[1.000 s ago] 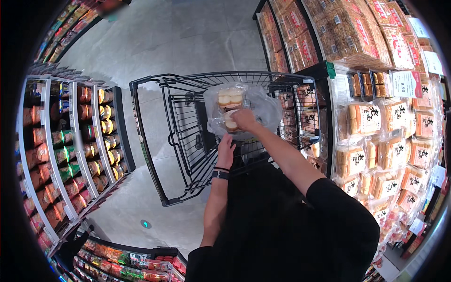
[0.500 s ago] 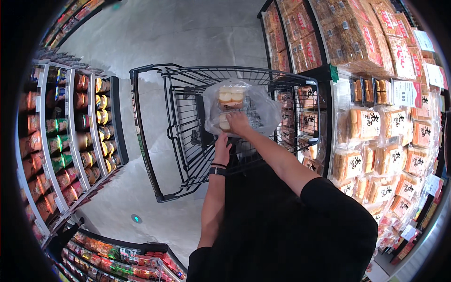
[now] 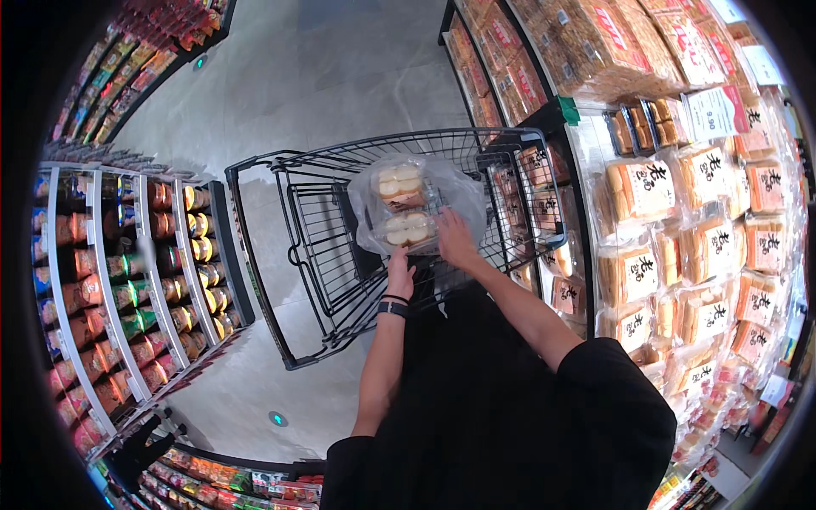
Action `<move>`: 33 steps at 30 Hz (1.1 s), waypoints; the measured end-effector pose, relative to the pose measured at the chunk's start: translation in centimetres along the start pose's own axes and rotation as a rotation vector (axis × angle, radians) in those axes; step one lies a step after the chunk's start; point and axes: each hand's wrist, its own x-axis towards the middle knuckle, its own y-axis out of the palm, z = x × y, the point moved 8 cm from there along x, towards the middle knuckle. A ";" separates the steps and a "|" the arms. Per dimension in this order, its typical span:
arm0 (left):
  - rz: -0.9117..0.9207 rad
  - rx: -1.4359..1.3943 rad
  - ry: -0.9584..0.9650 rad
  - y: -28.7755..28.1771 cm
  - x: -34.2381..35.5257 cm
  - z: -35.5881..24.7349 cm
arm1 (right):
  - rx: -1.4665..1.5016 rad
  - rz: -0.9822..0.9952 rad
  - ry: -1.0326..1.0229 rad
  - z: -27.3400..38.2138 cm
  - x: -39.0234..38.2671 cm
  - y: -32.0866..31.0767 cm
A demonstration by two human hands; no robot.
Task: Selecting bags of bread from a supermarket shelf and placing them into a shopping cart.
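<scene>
In the head view, a translucent plastic bag (image 3: 367,210) sits in a black wire cart (image 3: 303,255), holding an upper pack of pale sliced bread (image 3: 400,179) and a lower pack of similar bread (image 3: 403,229). My left hand (image 3: 399,276) grips the bag's near edge below the lower pack, its fingertips partly hidden. My right hand (image 3: 456,240) lies at the lower pack's right side, fingers extended and apart against the bag.
Bagged loaves (image 3: 707,248) and stacked golden packs (image 3: 621,41) fill displays at my right. Packaged-food shelves (image 3: 123,295) stand at my left, with more shelving at upper left (image 3: 127,64) and behind. A dark-clothed person (image 3: 136,440) is partly visible at lower left.
My right hand has moved off the lower bread pack's top to its right side, uncovering that pack. My left hand stays at the bag's near edge.
</scene>
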 end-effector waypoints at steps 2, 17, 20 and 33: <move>0.000 0.008 0.014 0.4 -0.4 0.3 | 0.053 -0.028 0.015 -0.7 -0.8 -1.5; 0.454 0.188 -0.023 15.3 -7.4 5.0 | 0.345 -0.292 0.123 -8.3 -14.9 -10.8; 0.596 0.303 -0.044 19.9 -9.8 6.4 | 0.426 -0.399 0.131 -10.3 -18.2 -13.8; 1.168 0.476 -0.441 35.5 -24.3 20.4 | 0.586 -0.719 0.505 -14.7 -39.1 -37.0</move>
